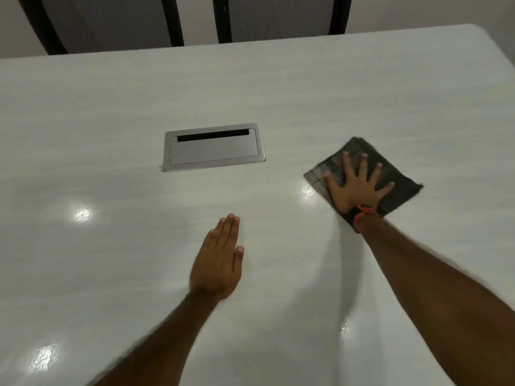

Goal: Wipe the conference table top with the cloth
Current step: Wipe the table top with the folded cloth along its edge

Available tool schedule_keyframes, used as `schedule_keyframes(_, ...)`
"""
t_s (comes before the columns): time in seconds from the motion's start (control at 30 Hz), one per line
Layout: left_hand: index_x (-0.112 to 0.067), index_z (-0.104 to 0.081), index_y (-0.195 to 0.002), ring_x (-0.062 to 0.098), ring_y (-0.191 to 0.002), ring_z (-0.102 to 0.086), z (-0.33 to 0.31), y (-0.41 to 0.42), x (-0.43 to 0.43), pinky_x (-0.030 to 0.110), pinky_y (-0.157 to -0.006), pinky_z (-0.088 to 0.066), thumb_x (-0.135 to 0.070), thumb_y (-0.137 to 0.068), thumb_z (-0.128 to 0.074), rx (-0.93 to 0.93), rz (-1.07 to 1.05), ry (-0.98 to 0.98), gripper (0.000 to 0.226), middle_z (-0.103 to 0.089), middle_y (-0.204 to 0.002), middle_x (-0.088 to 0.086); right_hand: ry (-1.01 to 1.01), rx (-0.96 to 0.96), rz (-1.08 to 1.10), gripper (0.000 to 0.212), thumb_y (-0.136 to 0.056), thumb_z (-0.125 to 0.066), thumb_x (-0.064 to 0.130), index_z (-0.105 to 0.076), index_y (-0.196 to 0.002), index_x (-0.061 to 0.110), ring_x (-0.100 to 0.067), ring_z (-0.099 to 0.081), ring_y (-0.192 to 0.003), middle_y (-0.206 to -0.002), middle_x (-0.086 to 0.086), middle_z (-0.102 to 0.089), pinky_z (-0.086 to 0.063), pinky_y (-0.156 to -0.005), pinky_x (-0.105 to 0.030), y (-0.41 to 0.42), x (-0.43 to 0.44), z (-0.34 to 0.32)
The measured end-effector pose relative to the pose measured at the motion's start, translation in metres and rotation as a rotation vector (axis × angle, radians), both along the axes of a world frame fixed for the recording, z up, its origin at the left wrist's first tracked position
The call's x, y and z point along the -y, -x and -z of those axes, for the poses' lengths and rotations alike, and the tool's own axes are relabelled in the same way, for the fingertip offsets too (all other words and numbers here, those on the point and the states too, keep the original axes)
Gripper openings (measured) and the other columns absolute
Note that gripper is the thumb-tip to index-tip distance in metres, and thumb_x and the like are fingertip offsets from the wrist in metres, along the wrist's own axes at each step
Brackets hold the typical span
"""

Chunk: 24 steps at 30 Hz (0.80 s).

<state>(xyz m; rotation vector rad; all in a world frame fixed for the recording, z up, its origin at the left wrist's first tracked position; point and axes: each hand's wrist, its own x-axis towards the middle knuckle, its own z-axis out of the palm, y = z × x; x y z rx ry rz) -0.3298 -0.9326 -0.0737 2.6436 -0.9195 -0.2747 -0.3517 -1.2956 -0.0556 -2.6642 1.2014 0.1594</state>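
Head view of a table-wiping stroke. The right hand (359, 185), fingers straight and spread, presses flat on the cloth (395, 196) at the right middle of the frame; nothing is curled round the cloth, so only downward pressure holds it. The cloth is dark, folded and roughly square, lying flat on the conference table top (111, 107) to the right of the cable hatch (213, 147). The left hand (218, 264), lower centre, is flat with fingers together and holds nothing; whether it rests on the surface or hovers just above cannot be told.

Likely faults: because the cloth is only pinned, a quick change of direction could let the palm slide over it and leave it behind or bunched. A stroke carried leftward could snag a cloth edge on the hatch rim or its open slot. The far right table edge is close, so an outward sweep could push the cloth off.

Count: one cloth, one hatch, two hands, two mesh-backed chairs (111, 20) at the top, one orange wristband (363, 214).
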Motion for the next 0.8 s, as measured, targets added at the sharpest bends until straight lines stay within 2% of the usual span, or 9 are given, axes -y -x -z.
schedule_keyframes(0.1,-0.021,-0.004,-0.159,0.006,-0.153,0.004,-0.001,0.001,0.000,0.030,-0.125,-0.008,-0.038,-0.104,-0.021,0.001,0.009,0.007,0.060,-0.002,-0.167,-0.007,0.009,-0.001,0.015,0.085,-0.086,-0.014,0.086,-0.002,-0.160,0.045,-0.044,0.006,-0.154,-0.171,-0.004,0.003,0.001,-0.110,-0.081,-0.020,-0.043,-0.003)
schedule_keyframes(0.2,-0.020,-0.004,-0.159,0.007,-0.153,0.004,-0.003,0.002,0.001,0.031,-0.125,-0.008,-0.040,-0.103,-0.018,0.003,0.009,0.003,0.061,-0.003,-0.167,-0.006,0.020,-0.024,-0.504,0.080,-0.088,-0.018,0.084,-0.002,-0.159,0.049,-0.040,0.007,-0.155,-0.171,0.001,0.004,0.006,-0.111,-0.080,-0.032,-0.110,0.004)
schedule_keyframes(0.27,-0.020,-0.003,-0.159,0.006,-0.153,0.005,-0.003,0.001,0.001,0.031,-0.125,-0.008,-0.041,-0.103,-0.016,-0.009,0.011,0.002,0.061,-0.001,-0.167,-0.006,0.005,-0.074,-0.697,0.079,-0.088,-0.019,0.085,0.002,-0.157,0.053,-0.033,0.009,-0.156,-0.170,0.006,0.008,0.003,-0.114,-0.077,-0.030,-0.108,0.003)
schedule_keyframes(0.37,-0.021,-0.003,-0.159,0.006,-0.153,0.004,-0.002,0.001,0.000,0.030,-0.125,-0.008,-0.037,-0.104,-0.021,-0.010,0.008,0.013,0.061,-0.002,-0.167,-0.007,0.037,-0.001,-0.367,0.080,-0.087,-0.024,0.086,-0.001,-0.156,0.054,-0.030,0.005,-0.157,-0.171,0.009,0.002,0.001,-0.115,-0.075,-0.013,-0.048,0.003)
schedule_keyframes(0.5,-0.022,0.000,-0.159,0.005,-0.152,0.007,-0.001,0.002,0.000,0.029,-0.125,-0.005,-0.037,-0.104,-0.022,-0.013,-0.005,0.013,0.061,0.001,-0.166,-0.009,-0.014,0.010,0.088,0.087,-0.084,-0.009,0.088,0.002,-0.159,0.047,-0.038,0.006,-0.156,-0.171,0.000,0.004,0.000,-0.112,-0.079,-0.001,-0.014,0.000)
schedule_keyframes(0.57,-0.022,0.000,-0.159,0.004,-0.152,0.007,-0.001,0.002,0.000,0.029,-0.125,-0.006,-0.037,-0.104,-0.022,-0.021,-0.001,0.018,0.061,0.001,-0.166,-0.009,-0.004,0.011,0.051,0.087,-0.083,-0.007,0.086,0.002,-0.160,0.045,-0.042,0.007,-0.155,-0.171,-0.003,0.004,0.002,-0.111,-0.081,-0.010,-0.053,0.000)
schedule_keyframes(0.7,-0.021,-0.002,-0.159,0.005,-0.152,0.005,-0.001,0.003,0.000,0.031,-0.125,-0.007,-0.037,-0.103,-0.022,-0.026,0.002,0.019,0.061,-0.001,-0.166,-0.008,0.007,-0.013,-0.584,0.078,-0.088,-0.019,0.083,0.002,-0.157,0.052,-0.033,0.007,-0.157,-0.170,0.007,0.004,0.004,-0.114,-0.078,0.010,-0.107,0.006)
schedule_keyframes(0.73,-0.021,-0.003,-0.159,0.006,-0.153,0.004,-0.001,0.003,-0.001,0.030,-0.125,-0.007,-0.037,-0.103,-0.022,-0.022,0.006,0.021,0.061,-0.002,-0.166,-0.008,0.009,0.003,-0.607,0.078,-0.088,-0.020,0.084,0.001,-0.157,0.054,-0.029,0.005,-0.157,-0.170,0.008,0.003,0.000,-0.115,-0.077,0.016,-0.092,0.003)
schedule_keyframes(0.8,-0.020,-0.005,-0.159,0.006,-0.153,0.002,-0.001,0.002,-0.002,0.030,-0.125,-0.007,-0.036,-0.103,-0.023,-0.017,0.011,0.026,0.061,-0.003,-0.166,-0.008,0.022,0.017,-0.373,0.078,-0.088,-0.022,0.084,-0.002,-0.157,0.054,-0.028,0.004,-0.157,-0.171,0.008,0.000,-0.002,-0.116,-0.075,0.029,-0.058,0.003)
